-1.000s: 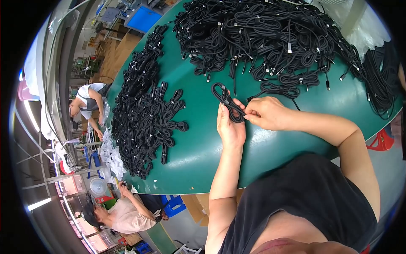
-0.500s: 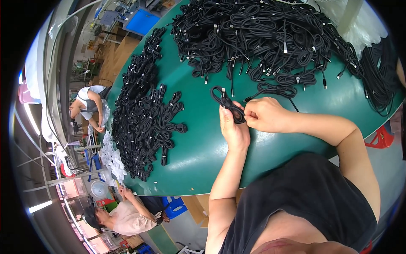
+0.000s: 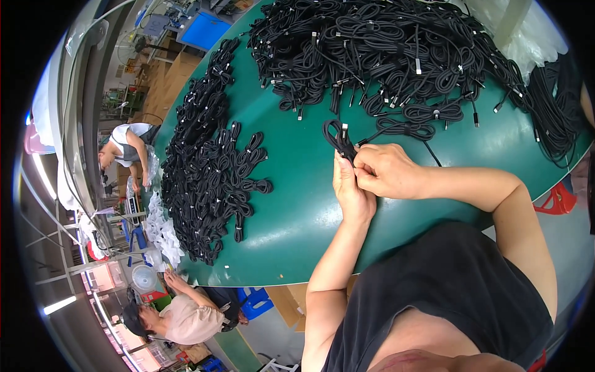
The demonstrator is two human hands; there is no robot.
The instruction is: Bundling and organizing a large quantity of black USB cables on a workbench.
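Observation:
A coiled black charging cable [image 3: 335, 137] with a pale metal plug is held up over the green table [image 3: 291, 229]. My left hand [image 3: 354, 192] is closed round the lower part of its coil. Against the coil's side, my right hand [image 3: 389, 170] is closed with its fingers bent at the middle of the bundle; whatever tie may be there is hidden by the fingers. Just beyond my right hand lies another bundled cable [image 3: 406, 128]. Farther off spreads a large heap of black cables [image 3: 372, 49].
Neatly bundled cables [image 3: 198, 155] form a long pile along the table's left side. Two people work at the left edge near white plastic bags [image 3: 162, 226]. Loose long cables [image 3: 553, 111] hang at the right rim, and a red stool [image 3: 558, 201] stands below.
My left hand has shifted slightly right with the cable, and the coil stands more upright. My right hand's fingers have moved in closer over the middle of the coil.

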